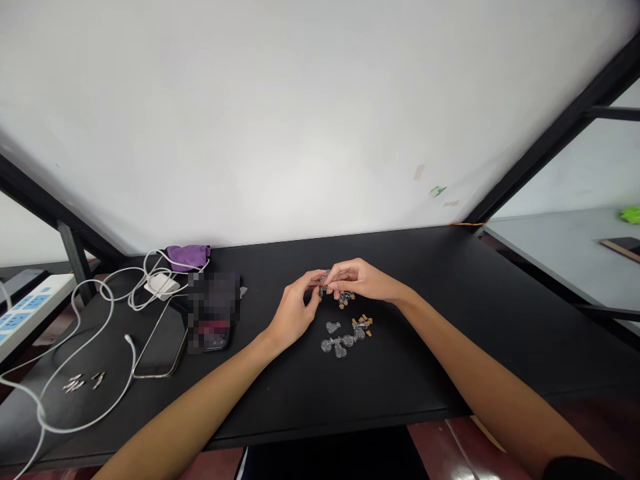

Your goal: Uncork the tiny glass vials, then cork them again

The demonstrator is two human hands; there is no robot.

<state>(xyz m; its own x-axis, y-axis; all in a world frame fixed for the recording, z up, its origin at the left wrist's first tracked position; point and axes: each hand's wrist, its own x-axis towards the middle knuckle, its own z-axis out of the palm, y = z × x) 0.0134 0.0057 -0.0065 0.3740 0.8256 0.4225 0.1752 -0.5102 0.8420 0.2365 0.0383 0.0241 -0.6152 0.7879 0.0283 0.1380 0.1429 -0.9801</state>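
Both hands meet above the middle of the black table. My left hand (299, 303) has its thumb and fingers closed around a small clear piece (324, 280), which is mostly hidden. My right hand (356, 279) pinches at the same piece from the other side. Just below the right fingers lie small clear bottles with tan corks (345, 299). Nearer the front edge rest several clear, flat-looking bottles (341, 349). Loose tan corks (367, 321) are heaped to their upper right, and one clear bottle (333, 327) sits a little apart.
On the left of the black table (400, 393) are a phone (163, 343), white cables (107, 327), a white charger (162, 285), a purple pouch (189, 257) and small metallic pieces (74, 383). A power strip (30, 310) stands at the far left. Behind is a white wall.
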